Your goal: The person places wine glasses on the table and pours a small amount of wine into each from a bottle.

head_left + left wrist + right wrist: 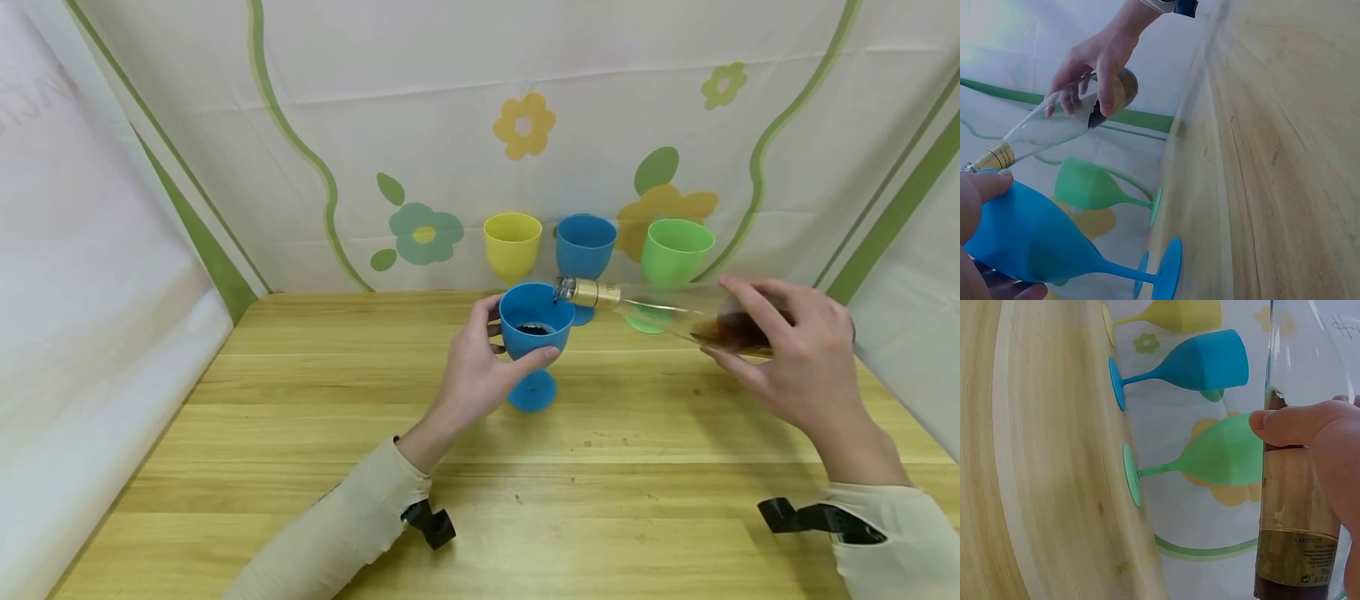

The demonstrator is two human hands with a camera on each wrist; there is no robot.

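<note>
Head view: I log two hands at work over a pale wooden worktop (525, 500) backed by a flowered cloth.
Left hand (472, 375): my grip is curled round the bowl of the near blue goblet (534, 333), thumb on the front, fingers behind.
Near blue goblet: upright on its foot, mid-worktop, a little dark liquid in the bottom.
Right hand (795, 350): my grip is wrapped round the base end of the clear glass bottle (660, 312), thumb on the near side, fingers over the top.
Bottle: tipped almost level, gold-banded neck at the goblet's rim, mouth just over the bowl; dark liquid lies at the held end.
Back row: yellow goblet (512, 246), second blue goblet (586, 250) and green goblet (675, 258), side by side near the cloth, apart from both hands.
Left wrist view: green goblet sits behind the near blue one; bottle crosses above them.
Right wrist view: bottle label close up, the three back goblets beyond.
</note>
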